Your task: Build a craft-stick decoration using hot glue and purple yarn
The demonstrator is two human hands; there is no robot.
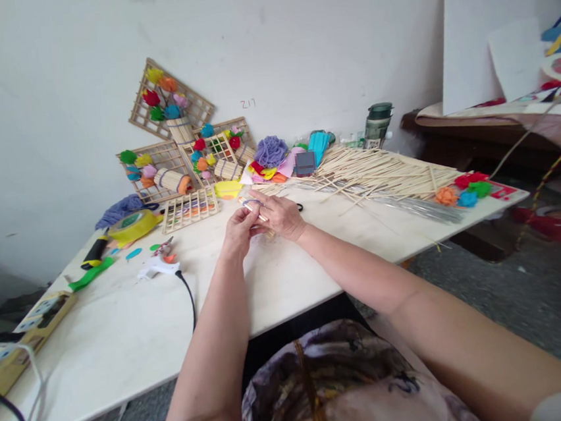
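My left hand [239, 231] and my right hand [281, 214] meet over the middle of the white table [123, 325]. Both are closed around a small bundle of thin bamboo sticks [254, 206] that pokes out above the fingers, with a band or thread round it. The lower end of the bundle is hidden by my right palm. A white glue gun [159, 266] with a black cord lies on the table just left of my left hand.
A large pile of loose bamboo sticks [381, 173] covers the far right of the table. Stick-lattice frames with coloured flowers [172, 115] lean on the wall. Yellow tape roll [130, 226], green bottle [378, 123], power strip [38, 320] at the left edge.
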